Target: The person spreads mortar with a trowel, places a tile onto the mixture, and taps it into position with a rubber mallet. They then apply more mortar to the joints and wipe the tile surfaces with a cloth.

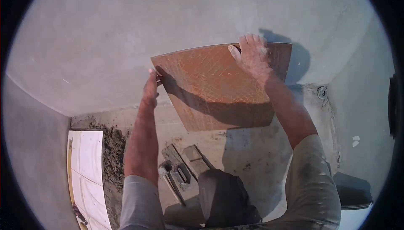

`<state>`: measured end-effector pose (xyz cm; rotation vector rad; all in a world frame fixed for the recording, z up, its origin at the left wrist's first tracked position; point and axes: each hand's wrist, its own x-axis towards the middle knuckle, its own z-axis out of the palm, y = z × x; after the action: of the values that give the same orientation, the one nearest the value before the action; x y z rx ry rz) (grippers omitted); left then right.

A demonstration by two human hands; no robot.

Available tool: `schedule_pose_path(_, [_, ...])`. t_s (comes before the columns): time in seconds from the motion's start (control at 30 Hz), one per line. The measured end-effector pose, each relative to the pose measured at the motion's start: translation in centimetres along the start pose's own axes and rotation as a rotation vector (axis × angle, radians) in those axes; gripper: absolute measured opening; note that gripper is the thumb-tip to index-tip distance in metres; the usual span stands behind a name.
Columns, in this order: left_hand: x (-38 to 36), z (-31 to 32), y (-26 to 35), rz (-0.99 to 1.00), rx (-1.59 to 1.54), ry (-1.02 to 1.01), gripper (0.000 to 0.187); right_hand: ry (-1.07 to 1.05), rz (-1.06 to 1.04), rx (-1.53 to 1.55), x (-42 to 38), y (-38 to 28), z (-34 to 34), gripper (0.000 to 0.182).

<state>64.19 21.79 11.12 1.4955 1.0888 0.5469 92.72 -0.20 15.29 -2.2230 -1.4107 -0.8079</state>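
Note:
A large reddish-brown tile (223,85) with a crosshatched surface leans towards the grey wall. My right hand (252,55) is closed over its top edge, the fingers reaching behind and the thumb in front. At the tile's left edge, my left hand (151,88) is seen side-on with its fingers stretched out. Whether it presses on that edge cannot be made out. A shadow falls across the lower half of the tile. Below it on the floor lie a flat trowel-like tool with a handle (183,173) and a stick-handled tool (171,186).
Large white tiles (87,162) lie at the left beside a strip of dark, wet-looking mortar (112,158). A round drain or pipe opening (322,92) shows in the right corner. A dark container-like object (352,190) stands at the lower right. Plastered walls (126,19) enclose the space.

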Motion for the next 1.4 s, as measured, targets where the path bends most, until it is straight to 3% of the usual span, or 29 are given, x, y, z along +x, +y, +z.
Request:
schedule_pose_path(0.07, [-0.4,-0.8,0.3,-0.03,-0.048,0.007,0.085,0.176,-0.098,-0.004,-0.7,-0.1,-1.4,0.039])
schedule_pose_path(0.1, [-1.3,-1.0,0.5,-0.037,-0.083,0.023,0.083,0.138,-0.104,0.003,-0.8,-0.2,-3.2,0.039])
schedule_pose_path(0.17, [-2.5,-1.4,0.7,-0.089,-0.103,0.044,0.08,-0.318,0.114,0.198,0.5,0.3,-7.1,0.035])
schedule_pose_path(0.23, [-4.2,-1.9,0.4,-0.112,-0.126,0.071,0.077,-0.348,0.285,0.22,0.1,2.5,-9.3,0.035])
schedule_pose_path(0.3, [-5.0,-2.3,0.8,-0.167,-0.169,0.087,0.074,0.148,0.301,-0.034,-2.1,8.4,-8.6,0.037])
schedule_pose_path(0.33, [-5.1,-2.7,0.4,-0.182,-0.177,0.132,0.069,-0.031,0.558,0.187,-3.1,11.7,-10.0,0.041])
schedule_pose_path(0.4, [-5.4,-3.1,-0.6,-0.223,-0.17,0.119,0.065,-0.163,0.849,0.502,-8.1,17.6,-8.2,0.053])
schedule_pose_path(0.47, [-6.6,-3.3,-0.5,-0.256,-0.203,0.066,0.054,-0.462,1.203,0.897,-11.5,17.0,-8.0,0.066])
schedule_pose_path(0.5, [-6.7,-3.3,-0.8,-0.255,-0.21,0.075,0.054,-0.467,1.191,0.899,-11.7,15.7,-7.7,0.066])
schedule_pose_path(0.57, [-6.8,-3.0,-1.7,-0.203,-0.398,0.026,0.049,-0.248,1.021,1.159,-11.7,13.0,-6.5,0.074])
schedule_pose_path(0.67, [-7.2,-2.4,-2.0,-0.142,-0.465,0.108,0.049,-0.272,0.887,1.353,-10.0,12.7,-2.9,0.073])
schedule_pose_path(0.8, [-7.6,-2.0,-2.5,-0.104,-0.53,0.116,0.047,-0.319,1.001,1.224,-10.0,13.5,-2.4,0.068])
schedule_pose_path(0.9, [-9.8,-2.4,-2.8,-0.099,-0.479,0.046,0.049,-0.449,0.854,1.287,-12.1,14.9,-1.4,0.063])
schedule_pose_path(0.97, [-11.7,-2.1,-2.8,-0.117,-0.482,0.072,0.049,-0.277,0.914,0.922,-14.5,18.7,2.4,0.056])
schedule_pose_path(1.03, [-13.9,-1.8,-3.3,-0.144,-0.489,0.131,0.049,-0.028,1.048,1.006,-12.3,15.3,-1.1,0.05])
schedule_pose_path(1.1, [-15.9,-1.1,-3.8,-0.156,-0.554,0.163,0.052,-0.186,0.706,0.848,-14.0,17.3,0.6,0.05])
schedule_pose_path(1.17, [-18.2,-0.1,-3.5,-0.2,-0.623,0.233,0.055,-0.145,1.01,1.731,-14.8,17.6,2.0,0.049])
schedule_pose_path(1.23, [-19.7,-0.1,-5.6,-0.39,-0.67,0.24,0.06,-0.248,1.23,1.531,-15.6,15.4,-2.4,0.046])
schedule_pose_path(1.3, [-21.2,-0.2,-7.8,-0.478,-0.645,0.242,0.063,-0.585,0.653,0.962,-17.6,12.9,-8.0,0.045])
schedule_pose_path(1.37, [-22.8,-0.3,-8.0,-0.573,-0.623,0.231,0.066,-0.595,1.252,1.489,-19.7,15.3,-9.0,0.044])
schedule_pose_path(1.4, [-23.7,-0.3,-7.1,-0.617,-0.568,0.178,0.067,-0.603,1.25,1.344,-20.8,15.6,-10.3,0.038])
